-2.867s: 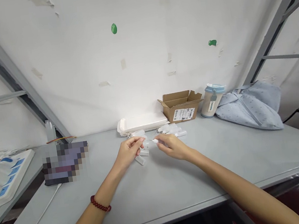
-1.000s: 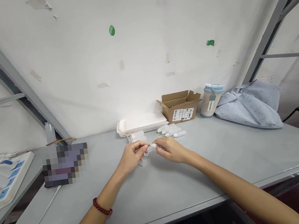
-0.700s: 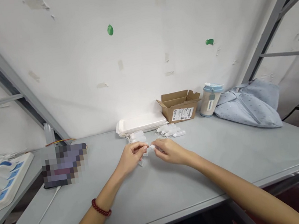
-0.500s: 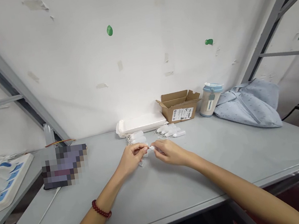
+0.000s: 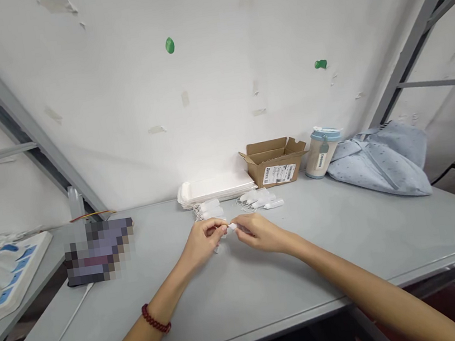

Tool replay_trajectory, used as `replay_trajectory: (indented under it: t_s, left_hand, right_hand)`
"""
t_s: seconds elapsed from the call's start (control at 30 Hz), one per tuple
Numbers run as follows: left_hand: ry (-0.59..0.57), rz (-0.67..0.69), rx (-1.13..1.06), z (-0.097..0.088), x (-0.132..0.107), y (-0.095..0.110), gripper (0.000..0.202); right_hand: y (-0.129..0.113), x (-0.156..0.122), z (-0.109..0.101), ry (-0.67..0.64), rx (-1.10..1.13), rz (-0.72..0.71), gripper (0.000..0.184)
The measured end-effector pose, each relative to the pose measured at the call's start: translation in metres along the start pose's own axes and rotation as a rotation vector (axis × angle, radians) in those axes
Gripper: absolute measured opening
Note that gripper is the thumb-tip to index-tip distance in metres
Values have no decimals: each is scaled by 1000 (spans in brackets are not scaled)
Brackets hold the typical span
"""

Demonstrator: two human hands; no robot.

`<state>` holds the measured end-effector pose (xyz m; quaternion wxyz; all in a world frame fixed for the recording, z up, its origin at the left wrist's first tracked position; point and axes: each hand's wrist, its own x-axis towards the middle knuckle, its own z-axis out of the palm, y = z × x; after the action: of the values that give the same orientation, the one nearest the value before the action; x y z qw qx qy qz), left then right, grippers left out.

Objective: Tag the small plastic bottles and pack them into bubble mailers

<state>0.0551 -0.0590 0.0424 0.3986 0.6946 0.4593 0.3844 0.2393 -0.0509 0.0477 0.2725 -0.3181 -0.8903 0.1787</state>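
Observation:
My left hand [image 5: 204, 241] and my right hand [image 5: 259, 232] meet low over the table, fingertips almost touching. Between them shows the end of a small white tube [image 5: 232, 226], its body mostly hidden in my right hand's closed fingers. My left thumb and forefinger pinch together right at that end; what they hold is too small to make out. Just behind my left hand lies a row of similar white tubes with thin cord loops [image 5: 209, 205], partly covered by the hand. Behind my right hand rests a second loose group of white tubes [image 5: 261, 196].
Flat white trays or sleeves [image 5: 217, 188] are stacked against the wall. Beside them stand an open cardboard box [image 5: 275, 162], a blue-lidded cup [image 5: 323, 151] and a light-blue cloth bag [image 5: 379, 163]. At left are a pixelated phone-like device [image 5: 105, 249], its white cable and a power strip [image 5: 17, 273].
The whole view has shifted very slightly. Both hands keep their pinch at the tube's end, and the other things stay in place.

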Motion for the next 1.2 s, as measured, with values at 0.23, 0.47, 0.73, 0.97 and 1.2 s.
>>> replay_trajectory:
  t_s: [0.23,0.47,0.73,0.97,1.2]
  left_hand:
    - [-15,-26,12,-2,0,7,25]
    - [-14,-35,18,-5,-1,16,28]
    - [-13,-61,-24,-3,0,16,28]
    - [84,-124,-60,-10,0,19,28]
    - [51,-185,-23,-8,2,14,29]
  right_hand:
    - [5,2,1,13,53,29,19]
    - [5,3,-3,33,73,72,22]
    - [4,1,-3,49,64,87,17]
    - [5,3,-6,148,92,95,19]
    - [9,2,-3,171,90,73,20]
